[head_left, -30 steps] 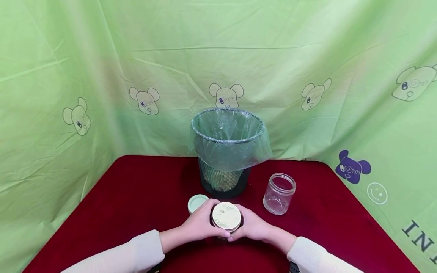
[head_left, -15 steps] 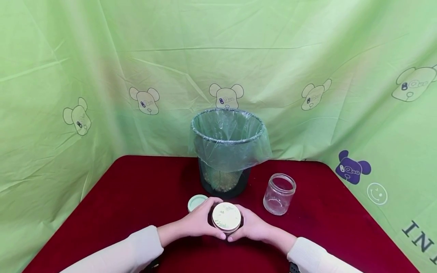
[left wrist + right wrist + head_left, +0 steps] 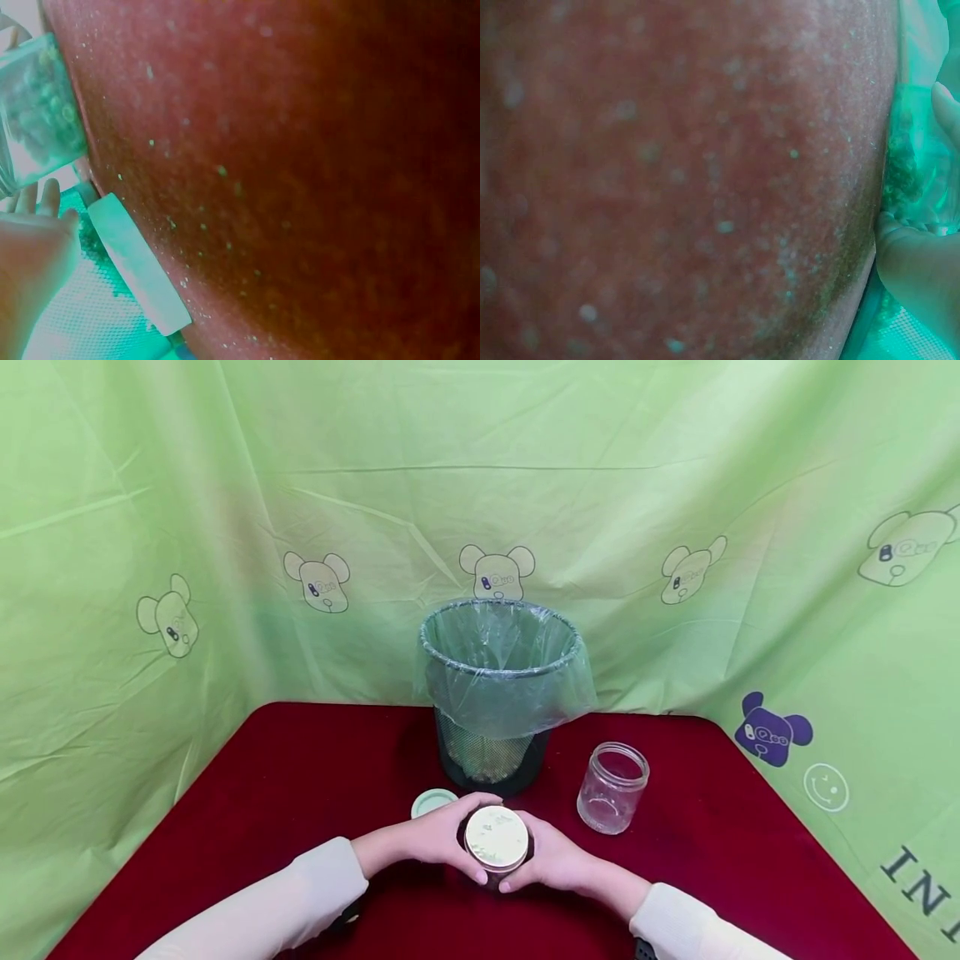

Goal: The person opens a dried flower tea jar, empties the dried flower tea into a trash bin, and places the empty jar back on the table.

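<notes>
In the head view, a jar with a pale printed lid (image 3: 497, 837) stands near the front of the table, between both hands. My left hand (image 3: 442, 837) curls round its left side near the lid, thumb in front and fingers behind. My right hand (image 3: 551, 855) grips it from the right. Through the jar's clear wall (image 3: 43, 105) small chunky pieces show in the left wrist view. A pale green lid (image 3: 432, 800) lies behind my left hand, partly covered by it. To the right stands an open clear glass jar (image 3: 613, 789).
Behind the hands stands a dark mesh wastebasket (image 3: 487, 756) with a clear plastic liner (image 3: 502, 706) folded over its rim. The table has a dark red cloth (image 3: 322, 760). Green printed curtains (image 3: 360, 510) enclose the back and sides.
My left hand has turned round the lidded jar: its thumb has shifted left, away from the right thumb, and its fingers reach farther behind. The right hand and jar have stayed nearly in place.
</notes>
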